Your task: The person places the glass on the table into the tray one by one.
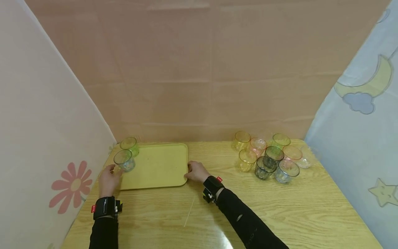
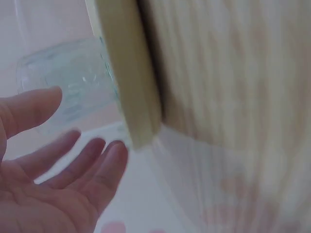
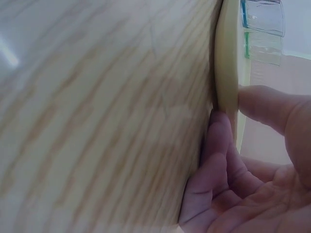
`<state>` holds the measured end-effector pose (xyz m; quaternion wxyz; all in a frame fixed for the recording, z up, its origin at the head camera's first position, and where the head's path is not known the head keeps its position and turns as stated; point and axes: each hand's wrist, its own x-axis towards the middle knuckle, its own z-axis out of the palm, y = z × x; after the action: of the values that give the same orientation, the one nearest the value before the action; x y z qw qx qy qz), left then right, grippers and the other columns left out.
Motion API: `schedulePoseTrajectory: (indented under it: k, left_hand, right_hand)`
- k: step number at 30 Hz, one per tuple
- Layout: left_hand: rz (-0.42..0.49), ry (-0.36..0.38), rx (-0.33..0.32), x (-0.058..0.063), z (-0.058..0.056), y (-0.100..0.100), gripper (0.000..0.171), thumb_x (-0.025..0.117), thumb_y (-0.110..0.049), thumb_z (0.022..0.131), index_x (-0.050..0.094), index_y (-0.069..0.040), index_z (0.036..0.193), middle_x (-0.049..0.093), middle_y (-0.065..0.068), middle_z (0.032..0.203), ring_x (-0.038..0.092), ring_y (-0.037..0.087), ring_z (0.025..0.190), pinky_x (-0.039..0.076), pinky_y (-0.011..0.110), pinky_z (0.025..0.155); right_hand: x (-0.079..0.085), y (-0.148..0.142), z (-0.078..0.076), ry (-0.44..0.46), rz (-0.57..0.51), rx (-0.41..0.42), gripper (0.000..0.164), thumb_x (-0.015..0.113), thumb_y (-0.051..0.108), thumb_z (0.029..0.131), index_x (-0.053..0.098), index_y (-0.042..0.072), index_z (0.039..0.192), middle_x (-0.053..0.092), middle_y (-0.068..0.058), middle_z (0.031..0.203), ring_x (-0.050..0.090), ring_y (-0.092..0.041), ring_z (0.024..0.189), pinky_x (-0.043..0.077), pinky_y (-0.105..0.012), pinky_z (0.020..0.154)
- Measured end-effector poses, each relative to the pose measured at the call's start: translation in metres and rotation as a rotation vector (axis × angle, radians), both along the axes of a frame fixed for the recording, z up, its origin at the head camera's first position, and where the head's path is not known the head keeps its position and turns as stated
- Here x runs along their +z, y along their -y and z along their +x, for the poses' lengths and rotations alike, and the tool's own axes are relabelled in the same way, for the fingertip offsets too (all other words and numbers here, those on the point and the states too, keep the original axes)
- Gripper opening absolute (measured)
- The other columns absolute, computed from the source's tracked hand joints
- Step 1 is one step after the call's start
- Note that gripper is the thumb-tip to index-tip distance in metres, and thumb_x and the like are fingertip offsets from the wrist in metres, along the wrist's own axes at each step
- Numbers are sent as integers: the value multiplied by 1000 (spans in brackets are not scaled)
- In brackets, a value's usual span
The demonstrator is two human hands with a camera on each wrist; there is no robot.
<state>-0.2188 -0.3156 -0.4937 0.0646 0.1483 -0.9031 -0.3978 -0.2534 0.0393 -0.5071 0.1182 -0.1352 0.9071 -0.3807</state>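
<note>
Yellow tray (image 1: 161, 169) is looking stiff and light; right hand (image 1: 196, 171) is pinching its likely best hold, three o'clock; left hand (image 1: 109, 180), fingers apart, is hovering near eight.

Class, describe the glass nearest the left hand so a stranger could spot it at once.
On the wooden table, find the yellow tray. At its left end, beside the left hand, stands the bluish glass. It is nearer the person than its tray neighbour, the green glass.
</note>
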Motion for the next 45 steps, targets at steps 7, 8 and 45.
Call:
schedulePoseTrajectory:
  k: [7,8,45]
  left_hand:
    - [-123,71,-58,-1,11,5,50,46,-17,99,44,16,136,48,40,130,49,53,117,42,59,95]
    - [-138,75,-72,0,11,5,49,46,-16,98,45,17,134,50,40,127,50,53,115,43,59,94]
    - [-240,114,-121,-4,18,10,44,43,1,86,55,18,124,57,38,117,53,53,108,47,58,86]
  right_hand:
    - [-2,-3,-2,-18,-13,15,34,74,10,84,62,-1,115,66,-5,78,55,-12,61,41,-23,54]
    - [-3,-4,-4,-21,-23,18,34,74,10,84,62,-1,113,66,-4,77,55,-12,60,42,-23,54]
    - [4,-55,10,-149,-397,-71,34,60,20,98,63,4,127,69,-11,107,66,-25,94,54,-32,78]
